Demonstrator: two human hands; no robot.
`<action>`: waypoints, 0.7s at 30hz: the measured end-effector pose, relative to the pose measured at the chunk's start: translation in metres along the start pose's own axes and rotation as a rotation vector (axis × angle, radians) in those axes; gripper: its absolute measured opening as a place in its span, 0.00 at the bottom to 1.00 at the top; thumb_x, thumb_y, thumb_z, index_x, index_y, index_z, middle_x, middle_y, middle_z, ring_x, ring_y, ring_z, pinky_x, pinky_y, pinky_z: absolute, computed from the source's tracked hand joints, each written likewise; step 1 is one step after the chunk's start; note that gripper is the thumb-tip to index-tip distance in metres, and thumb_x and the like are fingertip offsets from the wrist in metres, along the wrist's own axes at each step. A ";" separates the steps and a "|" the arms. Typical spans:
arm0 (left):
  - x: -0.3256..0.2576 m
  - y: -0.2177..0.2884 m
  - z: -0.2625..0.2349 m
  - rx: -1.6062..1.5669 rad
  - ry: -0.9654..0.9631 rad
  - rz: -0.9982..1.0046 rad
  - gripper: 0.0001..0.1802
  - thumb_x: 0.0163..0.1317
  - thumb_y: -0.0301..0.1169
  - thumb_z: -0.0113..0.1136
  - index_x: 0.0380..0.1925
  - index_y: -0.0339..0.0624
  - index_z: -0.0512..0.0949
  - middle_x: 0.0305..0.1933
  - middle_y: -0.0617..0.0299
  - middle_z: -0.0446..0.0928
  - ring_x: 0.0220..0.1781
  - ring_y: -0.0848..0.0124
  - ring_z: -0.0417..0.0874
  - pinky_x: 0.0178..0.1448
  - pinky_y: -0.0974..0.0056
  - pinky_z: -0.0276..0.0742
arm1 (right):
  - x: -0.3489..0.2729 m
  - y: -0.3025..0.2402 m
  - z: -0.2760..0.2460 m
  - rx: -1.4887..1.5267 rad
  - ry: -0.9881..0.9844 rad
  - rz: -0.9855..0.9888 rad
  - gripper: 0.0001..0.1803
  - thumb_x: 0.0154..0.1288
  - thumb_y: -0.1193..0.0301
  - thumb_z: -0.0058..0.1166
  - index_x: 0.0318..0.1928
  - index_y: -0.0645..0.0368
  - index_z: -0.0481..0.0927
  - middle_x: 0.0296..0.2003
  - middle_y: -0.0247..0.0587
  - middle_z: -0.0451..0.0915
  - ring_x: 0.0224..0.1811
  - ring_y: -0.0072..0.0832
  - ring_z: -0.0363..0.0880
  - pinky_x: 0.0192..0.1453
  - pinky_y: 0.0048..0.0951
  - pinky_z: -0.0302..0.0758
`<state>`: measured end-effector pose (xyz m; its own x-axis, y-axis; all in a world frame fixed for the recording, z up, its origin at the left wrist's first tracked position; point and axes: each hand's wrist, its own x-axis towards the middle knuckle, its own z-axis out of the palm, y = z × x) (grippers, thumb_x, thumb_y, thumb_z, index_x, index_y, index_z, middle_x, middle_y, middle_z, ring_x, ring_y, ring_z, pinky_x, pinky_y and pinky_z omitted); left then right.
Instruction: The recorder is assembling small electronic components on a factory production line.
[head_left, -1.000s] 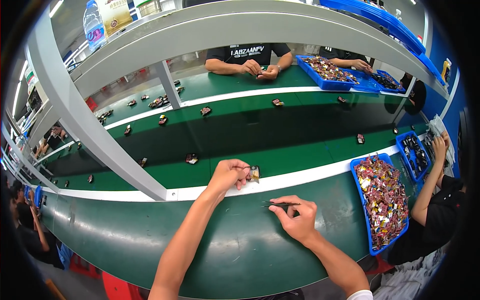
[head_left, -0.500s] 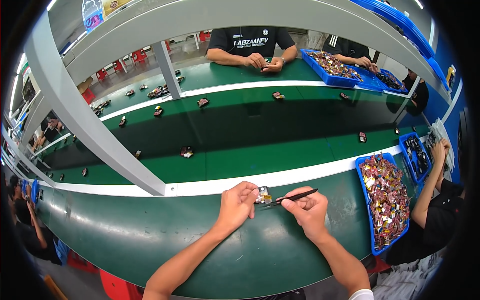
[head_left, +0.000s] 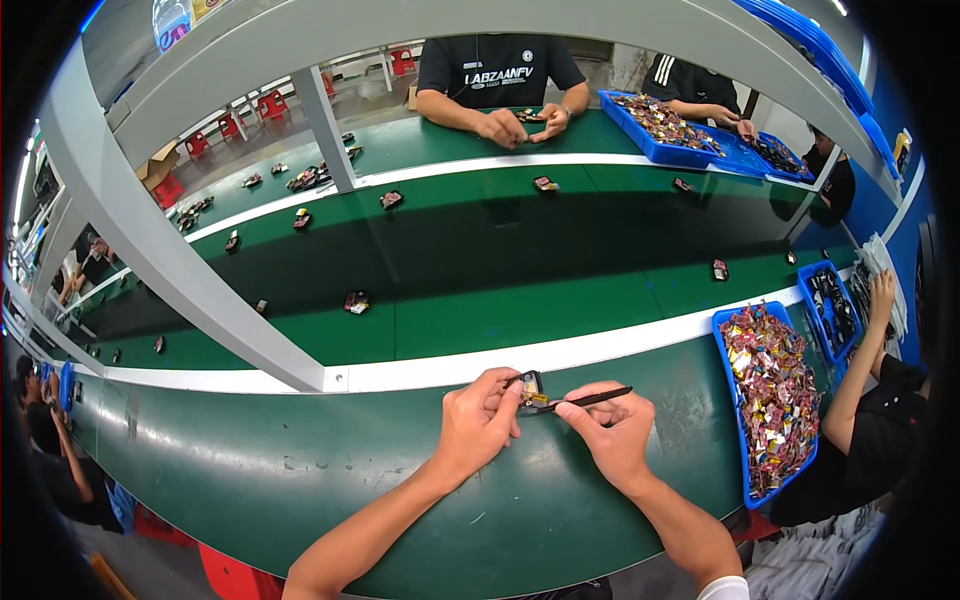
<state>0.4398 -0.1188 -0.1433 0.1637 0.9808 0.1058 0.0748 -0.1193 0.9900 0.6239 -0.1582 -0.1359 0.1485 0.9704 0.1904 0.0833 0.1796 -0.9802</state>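
Note:
Between the thumb and fingers of my left hand (head_left: 480, 415) is a small black plastic housing (head_left: 531, 386) with silver and yellow parts inside. It is held tilted above the green bench (head_left: 300, 470). My right hand (head_left: 613, 428) is closed around dark tweezers (head_left: 590, 398), held almost level. Their tips meet the lower right side of the housing, by the yellow part. Exactly what the tips grip is too small to make out.
A blue tray (head_left: 745, 440) heaped with small wired parts stands at my right, beside a smaller blue tray (head_left: 855, 345) of black pieces. Beyond the white rail (head_left: 450, 368), a green conveyor belt (head_left: 450, 335) carries scattered housings. A grey post (head_left: 190, 270) rises at left. Co-workers sit around.
The housing is tipped up more in my left hand, and the tweezer tips now touch it lower down. Pieces on the belt have shifted slightly left.

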 end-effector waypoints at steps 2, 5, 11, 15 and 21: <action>0.000 0.000 0.000 0.005 0.007 -0.003 0.10 0.71 0.25 0.59 0.46 0.29 0.79 0.23 0.58 0.82 0.19 0.76 0.82 0.19 0.70 0.74 | -0.001 -0.001 0.001 0.013 0.000 0.002 0.07 0.62 0.83 0.68 0.40 0.67 0.83 0.28 0.33 0.85 0.24 0.06 0.73 0.25 0.11 0.64; 0.001 -0.002 0.002 -0.007 0.007 -0.003 0.10 0.70 0.25 0.60 0.46 0.29 0.79 0.24 0.57 0.82 0.20 0.76 0.83 0.20 0.70 0.76 | -0.003 0.000 0.001 -0.013 0.008 0.003 0.07 0.62 0.83 0.68 0.39 0.67 0.83 0.28 0.33 0.85 0.24 0.07 0.74 0.25 0.11 0.64; 0.000 -0.001 0.000 0.004 0.007 0.025 0.11 0.70 0.26 0.61 0.47 0.29 0.79 0.26 0.55 0.85 0.21 0.74 0.84 0.22 0.70 0.79 | -0.002 0.004 0.004 -0.063 0.051 -0.020 0.06 0.62 0.82 0.68 0.39 0.67 0.83 0.28 0.32 0.84 0.24 0.07 0.74 0.25 0.11 0.64; -0.002 0.001 0.001 0.017 -0.024 0.052 0.11 0.71 0.25 0.60 0.49 0.28 0.79 0.31 0.53 0.85 0.25 0.73 0.87 0.25 0.70 0.82 | -0.002 0.004 0.005 -0.060 0.049 -0.002 0.07 0.62 0.83 0.67 0.39 0.67 0.83 0.27 0.32 0.84 0.23 0.07 0.73 0.23 0.12 0.63; -0.002 -0.001 0.002 -0.030 -0.052 0.065 0.10 0.71 0.25 0.60 0.48 0.30 0.80 0.31 0.53 0.85 0.27 0.73 0.87 0.26 0.70 0.83 | 0.003 -0.002 0.005 0.173 0.081 0.131 0.07 0.63 0.82 0.66 0.41 0.69 0.82 0.31 0.38 0.85 0.29 0.16 0.79 0.29 0.15 0.70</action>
<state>0.4414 -0.1207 -0.1448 0.2185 0.9616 0.1661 0.0331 -0.1774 0.9836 0.6193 -0.1552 -0.1339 0.2260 0.9724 0.0581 -0.1114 0.0851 -0.9901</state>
